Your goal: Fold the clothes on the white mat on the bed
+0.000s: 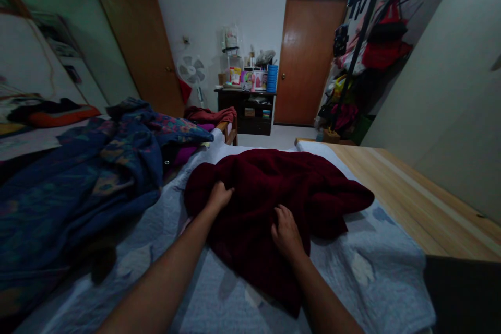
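Observation:
A dark red garment (258, 182) lies spread and rumpled on a pale blue-grey sheet (219, 297). On its left part is my left hand (220, 195), its fingers closed on a bit of the cloth. My right hand (287, 230) rests on the middle of the garment, fingers slightly bent and a little apart, with no cloth visibly gripped. One corner of the garment points toward me between my forearms, and a sleeve-like part stretches to the right.
Blue floral clothing (117, 167) is heaped at the left. A wooden board (383, 182) runs along the right side. Beyond the bed stand a dark cabinet (254, 125), a white fan (191, 70) and a brown door (309, 57). Bags hang at the right.

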Available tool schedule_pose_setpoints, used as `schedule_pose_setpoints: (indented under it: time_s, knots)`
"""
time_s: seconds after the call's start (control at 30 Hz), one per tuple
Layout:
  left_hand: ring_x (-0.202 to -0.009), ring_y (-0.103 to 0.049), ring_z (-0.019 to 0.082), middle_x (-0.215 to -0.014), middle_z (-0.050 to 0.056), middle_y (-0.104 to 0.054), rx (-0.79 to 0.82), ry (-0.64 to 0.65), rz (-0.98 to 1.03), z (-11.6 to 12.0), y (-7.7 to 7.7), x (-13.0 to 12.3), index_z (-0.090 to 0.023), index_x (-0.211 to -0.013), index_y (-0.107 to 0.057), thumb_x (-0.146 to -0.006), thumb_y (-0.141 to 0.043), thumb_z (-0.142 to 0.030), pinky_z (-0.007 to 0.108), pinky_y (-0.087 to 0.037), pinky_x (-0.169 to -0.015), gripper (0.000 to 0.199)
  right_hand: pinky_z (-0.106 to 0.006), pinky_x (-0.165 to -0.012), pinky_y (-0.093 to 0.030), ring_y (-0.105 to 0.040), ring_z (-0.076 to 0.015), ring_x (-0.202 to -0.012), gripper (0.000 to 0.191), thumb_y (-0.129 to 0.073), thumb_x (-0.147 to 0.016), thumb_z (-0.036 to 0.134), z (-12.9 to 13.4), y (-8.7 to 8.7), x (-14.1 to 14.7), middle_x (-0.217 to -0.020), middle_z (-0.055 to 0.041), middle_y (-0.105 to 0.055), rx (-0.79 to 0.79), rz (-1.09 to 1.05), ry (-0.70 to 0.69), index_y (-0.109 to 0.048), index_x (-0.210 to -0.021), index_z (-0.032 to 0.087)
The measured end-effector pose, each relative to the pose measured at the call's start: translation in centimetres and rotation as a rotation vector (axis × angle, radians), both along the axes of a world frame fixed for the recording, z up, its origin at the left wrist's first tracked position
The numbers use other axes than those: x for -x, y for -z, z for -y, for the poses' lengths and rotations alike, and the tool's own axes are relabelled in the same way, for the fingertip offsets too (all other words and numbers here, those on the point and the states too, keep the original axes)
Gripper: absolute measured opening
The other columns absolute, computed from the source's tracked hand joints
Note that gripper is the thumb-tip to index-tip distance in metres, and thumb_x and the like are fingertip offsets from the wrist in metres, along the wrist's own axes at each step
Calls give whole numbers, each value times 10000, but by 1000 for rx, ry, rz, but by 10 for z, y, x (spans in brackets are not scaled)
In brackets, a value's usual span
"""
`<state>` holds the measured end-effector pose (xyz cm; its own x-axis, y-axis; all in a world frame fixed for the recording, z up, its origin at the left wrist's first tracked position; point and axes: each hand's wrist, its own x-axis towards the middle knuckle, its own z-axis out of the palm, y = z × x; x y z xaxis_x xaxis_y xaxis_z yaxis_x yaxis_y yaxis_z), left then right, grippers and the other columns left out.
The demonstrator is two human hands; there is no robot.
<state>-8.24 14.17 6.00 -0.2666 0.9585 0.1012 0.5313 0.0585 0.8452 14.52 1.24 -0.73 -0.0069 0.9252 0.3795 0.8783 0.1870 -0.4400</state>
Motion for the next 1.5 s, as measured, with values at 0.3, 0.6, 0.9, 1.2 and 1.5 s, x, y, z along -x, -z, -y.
schedule_pose_setpoints:
  time_s: [0.3,0.6,0.9,1.2,1.5]
  knots:
    - [-1447,-244,271,-1540,208,-253,-291,199,-388,70,31,-18,-99,-1480,-192,-882,-523,-325,447,-272,-1163,720,-436,-1108,-379,-445,-250,-1284,463,-436,-821,136,-1,5,-2,-1319,-171,-517,-54,-44,-27,-520,-1274,93]
    - [-1376,-381,297,-1367,154,-559,-259,365,-761,80,67,-10,-108,-1327,-506,-882,-517,-310,531,-201,-1176,489,-465,-1107,-355,-293,-279,-1391,834,-507,-679,78,-20,-23,-5,-1568,-124,-211,-92,-53,-138,-260,-1471,165]
    - [-1227,-528,281,-1251,151,-619,-389,296,-501,77,69,-3,-133,-1201,-569,-886,-520,-299,495,-366,-1087,359,-295,-805,-462,-548,-186,-874,262,-470,-734,64,-53,-64,-18,-944,-41,-551,-47,-9,-148,-591,-906,219]
    - [-1112,-576,274,-1136,123,-649,-496,265,-401,85,60,1,-167,-1095,-598,-895,-501,-348,465,-438,-994,287,-346,-863,-423,-506,-217,-894,270,-448,-709,69,-45,-96,-56,-911,-59,-530,-490,-213,172,-574,-916,189]
    - [-1202,-519,299,-1232,130,-619,-465,283,-613,89,65,-6,-173,-1215,-559,-766,-549,-135,487,-373,-1064,451,-315,-737,-400,-567,-211,-798,332,-421,-826,66,-31,-68,-53,-962,-104,-646,266,345,6,-709,-935,190]
